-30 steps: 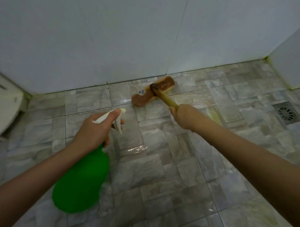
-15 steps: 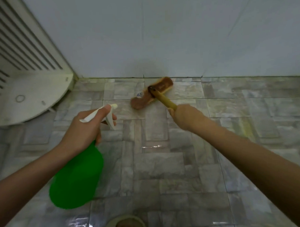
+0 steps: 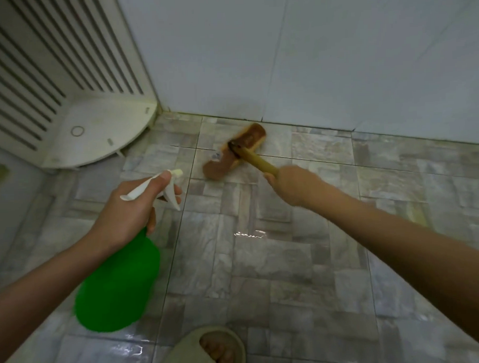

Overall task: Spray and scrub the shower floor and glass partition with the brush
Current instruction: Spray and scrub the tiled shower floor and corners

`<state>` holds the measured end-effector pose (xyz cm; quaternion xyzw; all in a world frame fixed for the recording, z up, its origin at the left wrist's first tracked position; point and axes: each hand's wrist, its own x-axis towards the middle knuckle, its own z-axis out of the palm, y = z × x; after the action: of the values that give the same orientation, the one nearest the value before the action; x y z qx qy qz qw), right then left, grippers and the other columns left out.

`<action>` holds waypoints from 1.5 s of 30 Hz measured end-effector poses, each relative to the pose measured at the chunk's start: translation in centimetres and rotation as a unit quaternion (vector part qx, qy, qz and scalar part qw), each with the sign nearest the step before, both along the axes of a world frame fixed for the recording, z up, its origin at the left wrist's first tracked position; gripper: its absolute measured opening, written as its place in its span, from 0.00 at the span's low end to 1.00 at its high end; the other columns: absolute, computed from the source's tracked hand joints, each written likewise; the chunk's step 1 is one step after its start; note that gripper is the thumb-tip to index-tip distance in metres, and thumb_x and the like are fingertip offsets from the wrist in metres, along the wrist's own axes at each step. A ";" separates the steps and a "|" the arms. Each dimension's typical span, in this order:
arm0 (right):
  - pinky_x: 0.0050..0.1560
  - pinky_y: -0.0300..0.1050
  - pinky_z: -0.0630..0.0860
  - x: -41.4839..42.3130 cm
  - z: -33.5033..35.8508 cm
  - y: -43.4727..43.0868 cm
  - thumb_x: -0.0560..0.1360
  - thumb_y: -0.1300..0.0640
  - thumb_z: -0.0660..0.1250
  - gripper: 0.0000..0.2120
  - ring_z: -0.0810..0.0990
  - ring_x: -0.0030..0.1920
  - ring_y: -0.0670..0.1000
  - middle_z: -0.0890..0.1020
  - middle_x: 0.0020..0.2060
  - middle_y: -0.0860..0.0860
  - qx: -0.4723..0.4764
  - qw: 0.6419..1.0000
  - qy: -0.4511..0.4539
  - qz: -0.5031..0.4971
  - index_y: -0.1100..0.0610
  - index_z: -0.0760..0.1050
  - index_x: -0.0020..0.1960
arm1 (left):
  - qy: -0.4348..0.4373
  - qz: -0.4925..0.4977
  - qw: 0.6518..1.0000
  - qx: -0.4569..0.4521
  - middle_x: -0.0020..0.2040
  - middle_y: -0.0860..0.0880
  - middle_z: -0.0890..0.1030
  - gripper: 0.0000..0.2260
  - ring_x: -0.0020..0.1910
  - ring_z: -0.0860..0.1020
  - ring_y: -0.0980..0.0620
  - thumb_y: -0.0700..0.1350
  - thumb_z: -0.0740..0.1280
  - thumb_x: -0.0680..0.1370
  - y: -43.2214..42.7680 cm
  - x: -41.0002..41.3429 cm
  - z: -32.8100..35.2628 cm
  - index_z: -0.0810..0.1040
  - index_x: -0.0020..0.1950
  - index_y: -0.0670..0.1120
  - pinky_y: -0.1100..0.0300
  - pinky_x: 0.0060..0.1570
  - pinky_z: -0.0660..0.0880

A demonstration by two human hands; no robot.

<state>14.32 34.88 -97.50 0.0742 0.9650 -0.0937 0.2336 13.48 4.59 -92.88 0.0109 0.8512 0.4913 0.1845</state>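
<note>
Corner shelf (image 3: 92, 132) shows fuller now beside wet tiled floor (image 3: 263, 275).

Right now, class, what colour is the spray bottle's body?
Bright green, with a white trigger top; the head view shows the spray bottle best.

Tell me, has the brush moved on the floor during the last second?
Yes. The brush has moved left along the foot of the wall, toward the shelf in the corner, and now lies much nearer to it.

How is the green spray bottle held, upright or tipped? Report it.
Tipped: the left hand holds the spray bottle with its base toward the camera, nozzle forward.
</note>
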 end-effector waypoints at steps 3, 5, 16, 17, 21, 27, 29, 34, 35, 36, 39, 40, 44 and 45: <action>0.35 0.44 0.69 8.8 1.7 3.3 0.80 0.40 0.48 0.23 0.75 0.34 0.50 0.78 0.38 0.51 0.034 0.998 -0.035 -0.042 0.57 0.72 0.49 | -0.001 -0.008 1.000 0.011 0.48 0.52 0.88 0.22 0.20 0.72 0.46 0.61 0.60 0.82 -0.7 0.6 0.0 0.86 0.46 0.48 0.65 0.24 0.71; 0.32 0.42 0.70 11.3 2.5 3.6 0.80 0.39 0.48 0.21 0.73 0.31 0.48 0.74 0.35 0.49 0.051 0.995 -0.067 -0.051 0.54 0.67 0.43 | -0.003 0.003 0.999 0.033 0.48 0.51 0.88 0.23 0.20 0.72 0.47 0.61 0.60 0.82 -0.8 0.6 0.1 0.86 0.46 0.46 0.64 0.23 0.70; 0.34 0.41 0.71 13.4 0.2 3.0 0.80 0.40 0.50 0.17 0.77 0.35 0.49 0.79 0.41 0.51 0.026 0.998 -0.038 -0.044 0.53 0.66 0.47 | -0.018 -0.042 0.999 0.025 0.48 0.53 0.88 0.27 0.21 0.73 0.46 0.69 0.59 0.74 1.4 0.7 0.6 0.86 0.44 0.49 0.61 0.26 0.72; 0.32 0.38 0.71 17.2 1.3 4.2 0.80 0.40 0.50 0.16 0.76 0.32 0.46 0.78 0.38 0.48 0.040 0.994 -0.072 -0.076 0.52 0.65 0.46 | -0.016 -0.044 0.998 0.029 0.47 0.53 0.88 0.27 0.21 0.73 0.46 0.69 0.59 0.73 1.6 0.7 0.7 0.86 0.44 0.49 0.62 0.26 0.72; 0.29 0.37 0.72 21.2 3.2 5.9 0.79 0.39 0.48 0.18 0.76 0.29 0.44 0.76 0.33 0.48 0.073 0.978 -0.138 -0.137 0.50 0.64 0.41 | -0.027 -0.049 0.997 0.046 0.48 0.53 0.88 0.22 0.20 0.72 0.49 0.62 0.61 0.82 3.3 0.7 0.7 0.85 0.46 0.48 0.63 0.24 0.72; 0.35 0.45 0.68 9.7 -1.5 6.5 0.80 0.41 0.50 0.21 0.71 0.33 0.54 0.75 0.36 0.55 0.004 0.984 0.016 -0.179 0.56 0.65 0.39 | -0.025 -0.113 0.992 0.043 0.46 0.51 0.88 0.20 0.24 0.74 0.41 0.57 0.60 0.83 6.9 1.5 -0.1 0.86 0.45 0.47 0.64 0.24 0.71; 0.33 0.45 0.67 13.7 -1.0 7.6 0.80 0.41 0.51 0.20 0.70 0.30 0.52 0.73 0.33 0.52 0.015 0.980 0.006 -0.198 0.53 0.64 0.37 | -0.031 -0.144 0.988 0.053 0.46 0.48 0.88 0.21 0.24 0.75 0.42 0.61 0.61 0.82 8.2 1.7 -0.4 0.86 0.44 0.50 0.64 0.24 0.71; 0.29 0.41 0.73 28.6 3.2 7.7 0.79 0.40 0.50 0.19 0.75 0.28 0.46 0.77 0.31 0.49 0.045 0.947 -0.096 -0.303 0.52 0.65 0.40 | -0.051 -0.171 0.982 0.069 0.44 0.41 0.87 0.24 0.20 0.73 0.48 0.69 0.60 0.74 10.7 2.1 -0.3 0.86 0.42 0.52 0.64 0.24 0.72; 0.29 0.40 0.72 28.6 2.8 8.2 0.79 0.40 0.50 0.19 0.74 0.28 0.47 0.77 0.31 0.49 0.038 0.945 -0.106 -0.306 0.53 0.65 0.40 | -0.057 -0.176 0.980 0.073 0.45 0.45 0.87 0.24 0.20 0.73 0.48 0.67 0.60 0.75 11.3 2.2 -0.2 0.86 0.42 0.51 0.63 0.24 0.72; 0.30 0.42 0.71 27.5 2.4 8.7 0.79 0.40 0.50 0.19 0.73 0.28 0.48 0.75 0.31 0.49 0.038 0.946 -0.105 -0.304 0.53 0.65 0.39 | -0.062 -0.182 0.978 0.079 0.45 0.47 0.88 0.23 0.20 0.73 0.48 0.66 0.60 0.76 11.9 2.3 -0.2 0.86 0.42 0.50 0.63 0.24 0.71; 0.35 0.45 0.69 21.5 -0.3 11.6 0.80 0.41 0.50 0.23 0.72 0.31 0.55 0.72 0.30 0.52 0.037 0.945 -0.016 -0.324 0.59 0.68 0.40 | -0.065 -0.212 0.971 0.084 0.44 0.47 0.88 0.23 0.20 0.73 0.49 0.66 0.60 0.76 13.7 3.1 -0.4 0.86 0.42 0.51 0.65 0.24 0.71; 0.35 0.45 0.69 20.0 -0.9 12.9 0.81 0.42 0.50 0.24 0.72 0.32 0.55 0.72 0.30 0.53 0.031 0.939 0.009 -0.341 0.61 0.69 0.42 | -0.065 -0.221 0.969 0.085 0.44 0.46 0.88 0.22 0.20 0.73 0.50 0.65 0.60 0.78 14.3 3.3 -0.6 0.86 0.42 0.52 0.65 0.24 0.71; 0.34 0.45 0.70 25.5 -0.6 12.3 0.80 0.41 0.51 0.24 0.75 0.32 0.56 0.76 0.32 0.54 0.039 0.925 -0.009 -0.377 0.60 0.70 0.41 | -0.062 -0.259 0.959 0.091 0.45 0.40 0.87 0.22 0.19 0.73 0.50 0.65 0.60 0.79 16.1 3.5 -1.0 0.86 0.42 0.53 0.65 0.25 0.71; 0.34 0.45 0.71 29.1 -0.2 10.6 0.79 0.40 0.51 0.23 0.76 0.32 0.54 0.78 0.33 0.54 0.043 0.922 -0.024 -0.384 0.59 0.69 0.40 | -0.067 -0.263 0.958 0.094 0.45 0.37 0.86 0.23 0.20 0.73 0.49 0.68 0.59 0.76 16.3 3.6 -0.8 0.86 0.43 0.54 0.65 0.25 0.71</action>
<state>43.37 45.45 -97.71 0.4515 0.8594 -0.1331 0.1996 17.06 20.86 -93.72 0.2190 0.7539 0.5025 0.3621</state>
